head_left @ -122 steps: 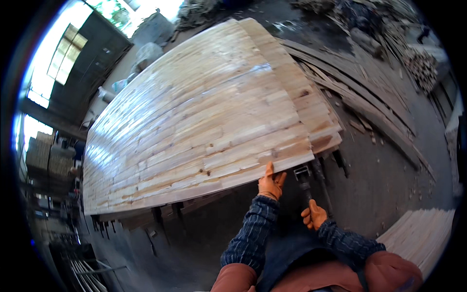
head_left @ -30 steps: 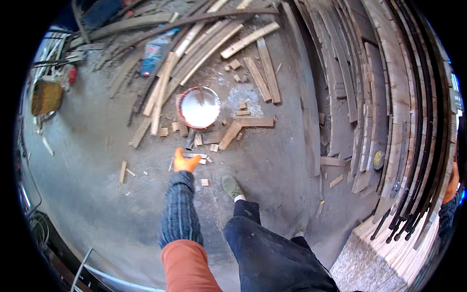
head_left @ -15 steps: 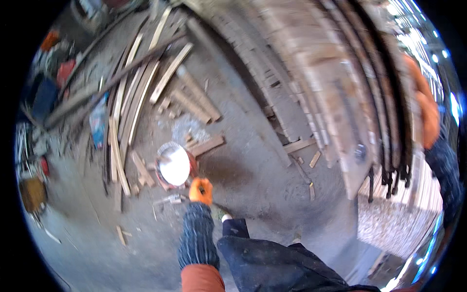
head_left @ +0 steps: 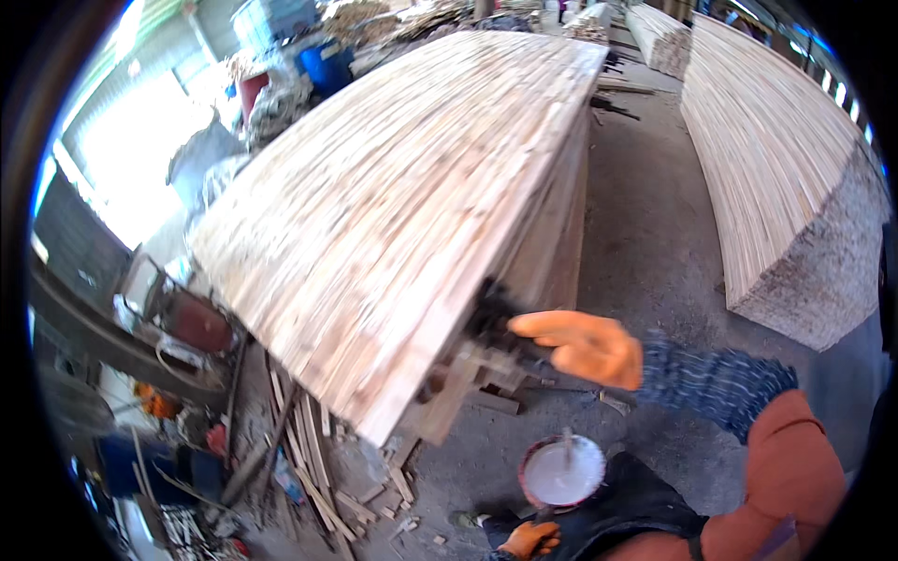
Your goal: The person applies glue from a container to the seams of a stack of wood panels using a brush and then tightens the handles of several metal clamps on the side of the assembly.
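Observation:
My left hand (head_left: 531, 539), in an orange glove, is closed on the handle of a round bucket (head_left: 525, 479) low in front of my body. White liquid (head_left: 561, 477) fills much of it, and a pale stick (head_left: 567, 447) stands in the liquid. My right hand (head_left: 589, 351), also orange-gloved, reaches leftward with fingers stretched toward dark metal fittings (head_left: 491, 313) at the edge of a large wooden panel (head_left: 412, 187). Its fingertips are at or very near the fittings; blur hides whether they touch.
Another tall wood stack (head_left: 776, 178) stands to the right, beyond a strip of concrete floor (head_left: 636, 215). Long wooden strips (head_left: 309, 449) and offcuts lie on the floor at lower left. A blue barrel (head_left: 327, 67) is at the back, with a reddish-brown metal object (head_left: 198, 321) at left.
The view has swung up, bringing the panel's broad face into sight. My right hand has come from the far right edge to the fittings. My left hand keeps hold of the bucket.

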`<state>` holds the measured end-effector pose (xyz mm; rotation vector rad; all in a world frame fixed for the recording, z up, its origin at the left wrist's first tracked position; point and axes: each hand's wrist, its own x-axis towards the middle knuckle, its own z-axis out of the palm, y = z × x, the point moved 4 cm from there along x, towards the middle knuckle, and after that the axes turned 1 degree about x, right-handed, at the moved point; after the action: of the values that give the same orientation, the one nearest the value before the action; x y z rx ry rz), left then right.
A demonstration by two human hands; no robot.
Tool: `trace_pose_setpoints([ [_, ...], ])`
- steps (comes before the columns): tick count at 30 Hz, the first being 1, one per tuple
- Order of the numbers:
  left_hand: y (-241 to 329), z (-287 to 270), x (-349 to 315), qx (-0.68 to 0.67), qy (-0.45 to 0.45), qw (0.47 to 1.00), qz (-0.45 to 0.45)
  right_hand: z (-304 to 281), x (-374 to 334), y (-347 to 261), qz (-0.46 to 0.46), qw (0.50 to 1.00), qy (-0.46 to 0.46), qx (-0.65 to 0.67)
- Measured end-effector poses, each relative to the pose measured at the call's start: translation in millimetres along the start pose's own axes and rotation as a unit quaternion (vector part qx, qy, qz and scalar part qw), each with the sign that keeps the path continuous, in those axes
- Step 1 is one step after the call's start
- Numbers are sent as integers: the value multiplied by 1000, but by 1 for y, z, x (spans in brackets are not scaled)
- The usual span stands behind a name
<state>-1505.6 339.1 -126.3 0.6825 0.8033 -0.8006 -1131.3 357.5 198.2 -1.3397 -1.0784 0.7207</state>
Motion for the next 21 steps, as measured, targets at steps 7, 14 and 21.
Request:
trace_pose_setpoints([
  [7,172,248,70,342,-96,925,132,-280,-318,-3,256,872,383,-167],
  [14,342,427,127,416,-57,891,171,-451,-357,-17,186,841,335,-383],
  [21,528,550,164,406,18,903,143,-640,-278,36,179,809,268,-491],
])
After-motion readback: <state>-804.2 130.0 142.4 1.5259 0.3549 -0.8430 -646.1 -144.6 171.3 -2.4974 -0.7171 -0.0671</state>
